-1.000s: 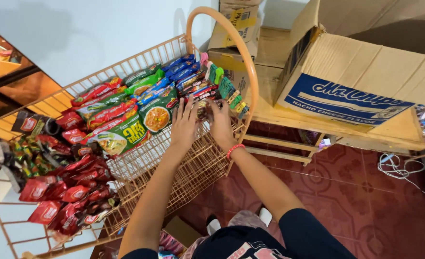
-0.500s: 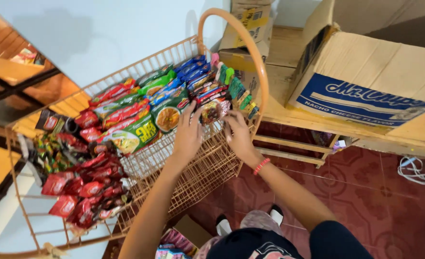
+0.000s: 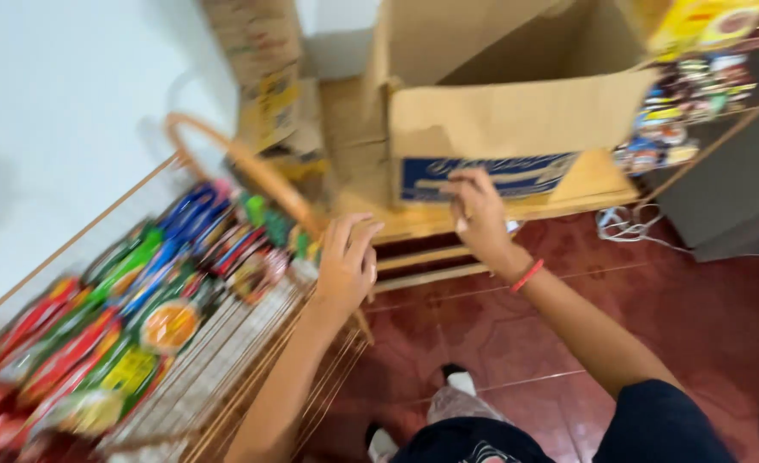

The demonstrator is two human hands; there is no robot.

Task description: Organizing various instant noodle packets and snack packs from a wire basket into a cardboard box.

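The picture is blurred by motion. My left hand (image 3: 345, 261) hovers at the right end of a tan wire rack (image 3: 225, 360), fingers loosely apart and holding nothing, close to the rack's curved handle (image 3: 251, 167). Rows of colourful snack packets (image 3: 165, 321) fill the rack. My right hand (image 3: 478, 210), with a red band at the wrist, is stretched out to the front of a large open cardboard box (image 3: 516, 111). Its fingers are spread at the box's blue printed panel and hold nothing.
The box stands on a low wooden bench (image 3: 396, 225). A taller narrow carton (image 3: 264, 60) leans against the white wall behind. At the right are a shelf of packaged goods (image 3: 696, 86), a grey cabinet (image 3: 739, 197) and white cables (image 3: 624, 225) on the red tiled floor.
Both hands have left the packets on the rack. My right hand moved right to the cardboard box, my left drew back to the rack's end. The view swung right.
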